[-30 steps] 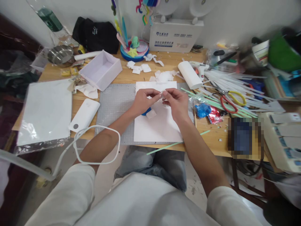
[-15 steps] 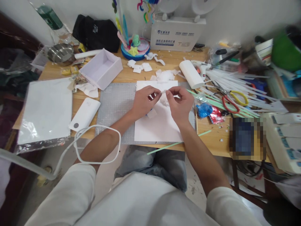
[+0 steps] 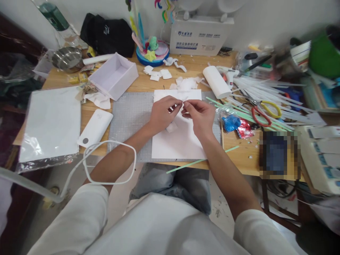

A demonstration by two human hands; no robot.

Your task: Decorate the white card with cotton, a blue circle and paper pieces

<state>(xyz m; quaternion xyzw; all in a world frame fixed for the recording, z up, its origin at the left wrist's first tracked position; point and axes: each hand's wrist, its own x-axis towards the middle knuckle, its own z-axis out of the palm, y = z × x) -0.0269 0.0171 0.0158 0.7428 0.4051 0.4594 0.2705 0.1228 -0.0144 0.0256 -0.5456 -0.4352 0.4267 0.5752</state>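
My left hand [image 3: 163,113] and my right hand [image 3: 202,115] meet above a white sheet of paper [image 3: 177,147], fingertips almost touching. Both are pinched around a small white scrap [image 3: 185,100], thin and soft-looking like tissue; most of it is hidden by the fingers. Under the left hand a small white square [image 3: 171,127] lies on the sheet. The sheet rests on a grey cutting mat [image 3: 130,124]. Just beyond the fingers sits a loose pile of torn white pieces [image 3: 187,84].
To the left are a lilac box [image 3: 113,76], a white power bank [image 3: 95,127] and a plastic-wrapped pack [image 3: 51,124]. On the right lie a white roll [image 3: 217,82], scissors [image 3: 261,109], pale plastic strips [image 3: 268,94] and a blue packet [image 3: 231,123]. A white cable loop [image 3: 135,163] hangs before my left forearm.
My right hand has shifted slightly left, closer to the left fingertips, and its fingers have turned inward around the white scrap. The left hand has stayed nearly still.
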